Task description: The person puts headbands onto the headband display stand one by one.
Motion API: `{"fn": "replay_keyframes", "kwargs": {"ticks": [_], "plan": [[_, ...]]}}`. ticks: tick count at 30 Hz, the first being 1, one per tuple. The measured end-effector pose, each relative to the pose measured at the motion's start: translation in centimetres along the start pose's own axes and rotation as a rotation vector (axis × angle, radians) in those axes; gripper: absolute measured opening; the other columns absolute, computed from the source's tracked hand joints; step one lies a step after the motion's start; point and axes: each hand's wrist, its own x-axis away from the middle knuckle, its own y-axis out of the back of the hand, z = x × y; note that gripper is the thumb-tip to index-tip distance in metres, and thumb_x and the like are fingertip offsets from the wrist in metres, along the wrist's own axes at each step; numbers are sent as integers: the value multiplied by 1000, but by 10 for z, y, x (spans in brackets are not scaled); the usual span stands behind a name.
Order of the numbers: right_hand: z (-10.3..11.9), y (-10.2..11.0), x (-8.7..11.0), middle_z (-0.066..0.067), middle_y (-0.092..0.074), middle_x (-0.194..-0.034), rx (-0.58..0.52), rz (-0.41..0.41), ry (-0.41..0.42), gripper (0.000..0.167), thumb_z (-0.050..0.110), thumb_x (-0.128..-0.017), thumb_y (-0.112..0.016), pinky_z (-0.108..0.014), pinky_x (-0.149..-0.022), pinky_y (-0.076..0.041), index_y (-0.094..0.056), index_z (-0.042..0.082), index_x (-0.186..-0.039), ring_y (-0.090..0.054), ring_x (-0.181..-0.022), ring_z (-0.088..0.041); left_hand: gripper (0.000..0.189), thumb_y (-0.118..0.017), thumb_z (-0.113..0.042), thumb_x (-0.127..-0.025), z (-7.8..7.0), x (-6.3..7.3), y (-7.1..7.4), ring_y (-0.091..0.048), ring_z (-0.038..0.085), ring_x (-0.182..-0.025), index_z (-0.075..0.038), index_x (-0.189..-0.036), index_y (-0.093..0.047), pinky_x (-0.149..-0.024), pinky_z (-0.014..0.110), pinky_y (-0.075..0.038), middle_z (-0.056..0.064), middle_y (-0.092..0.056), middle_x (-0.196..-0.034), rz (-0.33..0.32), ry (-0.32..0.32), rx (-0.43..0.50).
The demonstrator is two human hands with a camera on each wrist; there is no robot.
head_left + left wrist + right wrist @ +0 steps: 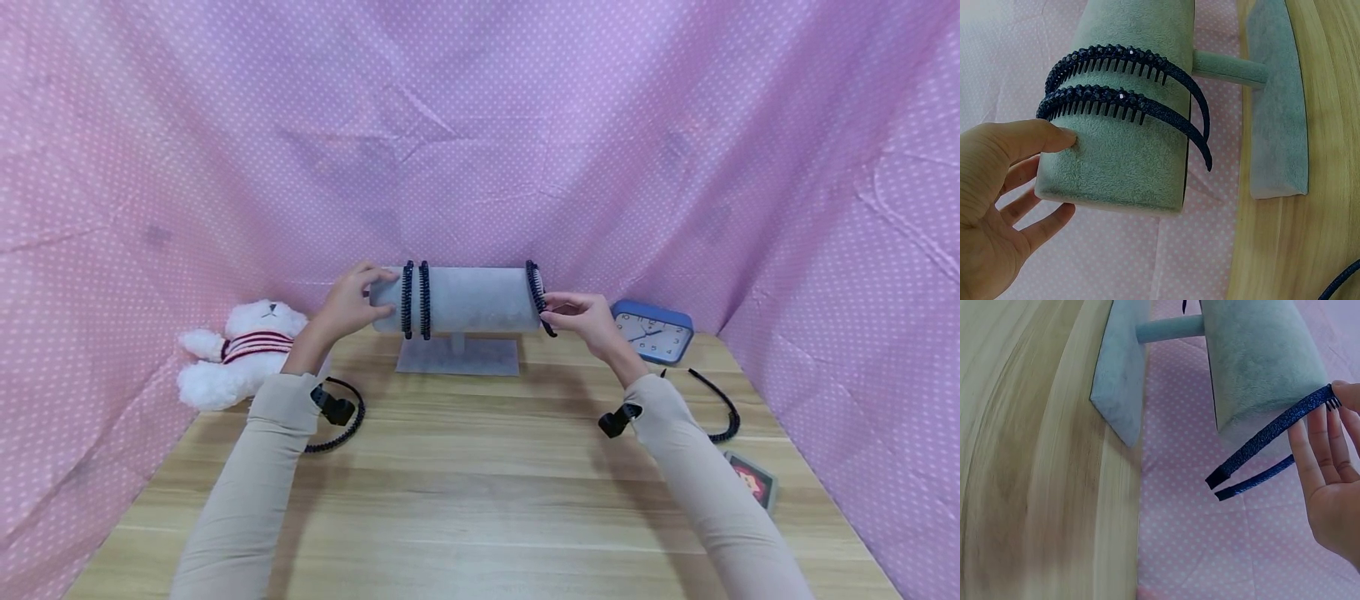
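A grey plush headband stand (480,300) has a horizontal roll on a post and flat base. Two dark beaded headbands with comb teeth, the outer headband (1097,103) and the inner headband (1107,59), sit around the roll's left part. My left hand (351,303) holds the roll's left end, thumb on the near side and fingers around the far side. At the right end, my right hand (590,322) pinches a third dark headband (1272,428) between thumb and fingers. This headband is tilted at the roll's edge, its two tips hanging past the end.
On the left lie a white teddy bear (258,358) and a dark headband (352,427), partly behind the sleeve. A blue clock (652,332), another headband (731,417) and a small framed picture (753,481) are on the right. Pink dotted cloth (480,167) surrounds the wooden table (465,500).
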Motion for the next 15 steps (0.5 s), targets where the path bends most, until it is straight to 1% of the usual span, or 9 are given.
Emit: {"fn": "replay_keyframes", "kwargs": {"ticks": [3,6,9,15], "plan": [[2,-1,1,9,-73,-91,65,-7,36,39,5,-88,-78,-19,-74,-60,-69,-7,-124,-69,-82,-4,51,-75,0,-88,0,0,0,-50,43,-127,3,-136,-59,-110,59,-47,23,-53,-133,0,0,0],[3,-3,1,-3,-73,-96,108,-12,79,37,6,-87,-79,-17,-73,-59,-71,-4,-121,-69,-84,-5,51,-74,0,-89,1,-1,0,-50,43,-128,3,-137,-59,-110,60,-46,23,-53,-134,0,3,0],[3,-5,1,-15,-72,-99,122,-12,111,36,5,-87,-80,-17,-73,-58,-71,-4,-120,-69,-83,-5,51,-74,-1,-89,1,-1,0,-49,43,-129,3,-137,-59,-111,59,-46,23,-52,-135,0,7,1],[4,-6,0,-20,-70,-99,124,-7,111,34,3,-86,-79,-16,-71,-57,-71,-5,-118,-67,-82,-6,51,-74,-1,-89,1,0,-1,-50,43,-129,3,-137,-59,-111,59,-46,23,-53,-135,1,8,6]]}}
